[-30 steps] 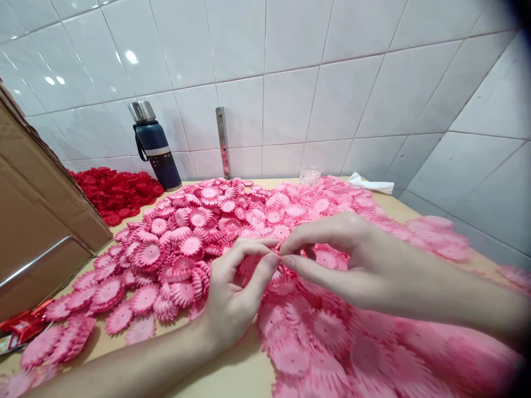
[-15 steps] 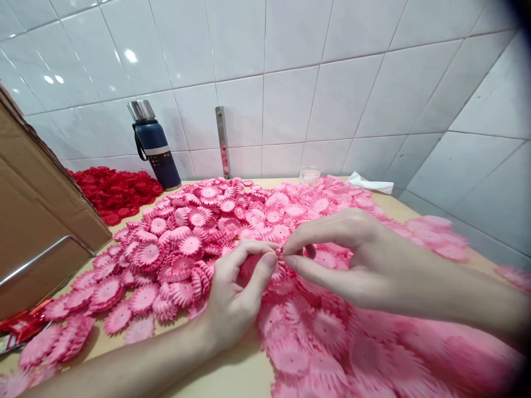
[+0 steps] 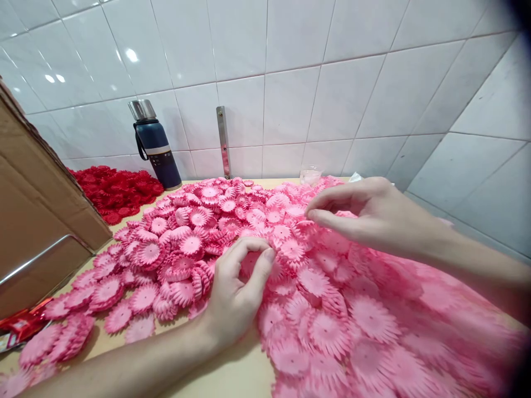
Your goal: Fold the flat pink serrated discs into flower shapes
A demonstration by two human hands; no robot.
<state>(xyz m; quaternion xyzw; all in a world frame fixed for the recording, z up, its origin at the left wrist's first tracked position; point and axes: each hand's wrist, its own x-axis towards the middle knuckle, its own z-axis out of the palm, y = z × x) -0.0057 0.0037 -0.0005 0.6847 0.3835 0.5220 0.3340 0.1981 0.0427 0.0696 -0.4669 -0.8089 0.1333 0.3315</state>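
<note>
Pink pieces heaped over most of the pale yellow table, running from near the tiled wall down to the lower edge of view. Each a round, thin disc with a fringed, petal-like rim; centres paler, edges deeper pink on the left side of the heap, and many show a small dark dot at the middle. Some lie flat, others tilted or overlapping in stacks.

Left hand low over the middle of the heap, thumb and forefinger curled into a ring, tips brought together; whether a small piece sits between them cannot be made out. Right hand farther forward and to the right, above the heap, well apart from the left; thumb and forefinger meet at the tips, nothing clearly seen between them.

Pieces at lower right blurred, the farthest fading into a dark corner. Right hand and forearm cover part of the heap and most of a white item behind. Left forearm crosses the near left side.

Dark blue bottle, steel cap, stands by the wall beside a pile of red pieces. Cardboard box at left, cut off by the frame, hides part of that pile. Red packet near its base, also cut off. Metal strip upright on the wall; clear cup behind the heap.
</note>
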